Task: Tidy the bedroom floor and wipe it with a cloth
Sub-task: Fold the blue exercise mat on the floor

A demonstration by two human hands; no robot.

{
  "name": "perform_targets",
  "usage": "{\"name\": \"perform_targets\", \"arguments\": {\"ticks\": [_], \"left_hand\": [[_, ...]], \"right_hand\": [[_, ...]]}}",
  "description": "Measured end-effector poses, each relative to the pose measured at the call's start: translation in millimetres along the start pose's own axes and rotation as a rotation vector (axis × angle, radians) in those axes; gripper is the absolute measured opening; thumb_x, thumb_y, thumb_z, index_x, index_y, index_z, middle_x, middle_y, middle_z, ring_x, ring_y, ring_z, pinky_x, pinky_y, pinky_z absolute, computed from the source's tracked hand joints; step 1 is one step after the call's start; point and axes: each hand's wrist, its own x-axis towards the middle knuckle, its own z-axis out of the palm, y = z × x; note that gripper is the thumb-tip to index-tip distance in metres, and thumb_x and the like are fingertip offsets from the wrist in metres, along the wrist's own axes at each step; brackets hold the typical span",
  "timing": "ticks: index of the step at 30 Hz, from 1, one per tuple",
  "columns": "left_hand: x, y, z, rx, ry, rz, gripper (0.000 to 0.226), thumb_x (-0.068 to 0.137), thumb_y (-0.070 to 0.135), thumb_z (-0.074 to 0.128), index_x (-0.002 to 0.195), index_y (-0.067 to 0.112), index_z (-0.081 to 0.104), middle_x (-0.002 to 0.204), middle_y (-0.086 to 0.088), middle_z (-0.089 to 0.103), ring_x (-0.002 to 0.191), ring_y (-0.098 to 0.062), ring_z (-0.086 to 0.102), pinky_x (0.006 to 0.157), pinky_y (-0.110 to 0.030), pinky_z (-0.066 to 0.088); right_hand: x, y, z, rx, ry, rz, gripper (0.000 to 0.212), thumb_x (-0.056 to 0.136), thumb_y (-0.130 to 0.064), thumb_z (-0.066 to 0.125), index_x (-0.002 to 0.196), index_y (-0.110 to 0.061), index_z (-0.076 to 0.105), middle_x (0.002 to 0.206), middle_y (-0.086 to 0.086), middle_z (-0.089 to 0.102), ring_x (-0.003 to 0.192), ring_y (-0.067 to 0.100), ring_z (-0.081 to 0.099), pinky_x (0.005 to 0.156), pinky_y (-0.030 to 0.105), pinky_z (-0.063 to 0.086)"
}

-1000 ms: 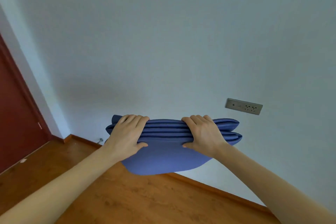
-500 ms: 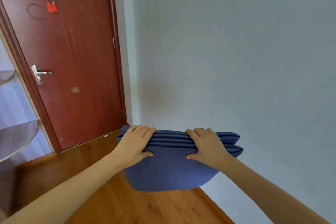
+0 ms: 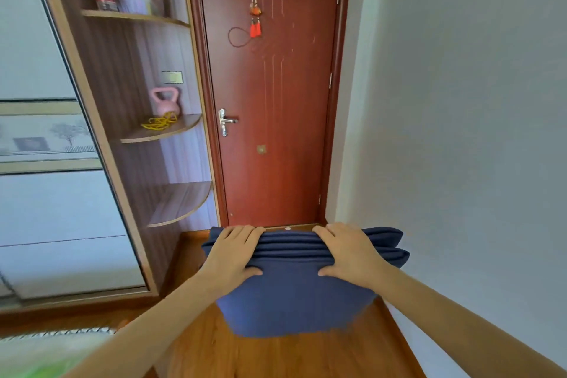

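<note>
Left hand and right hand still grip the folded blue mat; view has swung from wall to red door.

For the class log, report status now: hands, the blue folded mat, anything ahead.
Left hand and right hand both grip the folded blue mat, carried off the floor. Closed red door straight ahead. Corner shelves to the left.
</note>
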Motion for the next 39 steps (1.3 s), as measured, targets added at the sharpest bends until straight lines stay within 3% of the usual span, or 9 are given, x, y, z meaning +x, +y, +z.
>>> {"name": "perform_targets", "arguments": {"ticks": [8,17,27,39], "left_hand": [[27,-120,56,0.067,-0.104,-0.109,0.097,0.030,0.071,0.077,0.108,0.023,0.046,0.085,0.015,0.064,0.072,-0.003,0.063,0.069,-0.017,0.052],[114,-254,113,0.102,-0.113,-0.235,0.098,0.027,0.069,0.080,0.106,0.021,0.049,0.083,0.013,0.064,0.069,-0.006,0.063,0.067,-0.021,0.052],[213,-345,213,0.121,-0.191,-0.387,0.097,0.024,0.069,0.081,0.103,0.020,0.054,0.082,0.013,0.064,0.070,-0.006,0.064,0.066,-0.020,0.052],[315,-406,296,0.193,-0.223,-0.623,0.087,0.024,0.066,0.083,0.094,0.018,0.069,0.080,0.011,0.064,0.070,-0.008,0.064,0.068,-0.019,0.053]], "right_hand": [[169,5,49,0.042,-0.017,-0.174,0.084,0.077,-0.053,0.066,0.142,-0.017,0.029,0.126,0.000,0.049,0.114,0.019,0.044,0.096,0.031,0.031],[361,43,74,0.034,0.005,-0.272,0.084,0.076,-0.052,0.068,0.142,-0.016,0.030,0.125,0.001,0.049,0.113,0.020,0.044,0.096,0.032,0.032],[543,117,143,0.069,-0.061,-0.394,0.082,0.074,-0.051,0.070,0.139,-0.018,0.033,0.124,0.001,0.050,0.112,0.021,0.046,0.091,0.031,0.032],[726,191,192,0.089,-0.094,-0.598,0.076,0.070,-0.042,0.076,0.132,-0.016,0.039,0.123,0.003,0.051,0.111,0.021,0.046,0.087,0.030,0.032]]}}
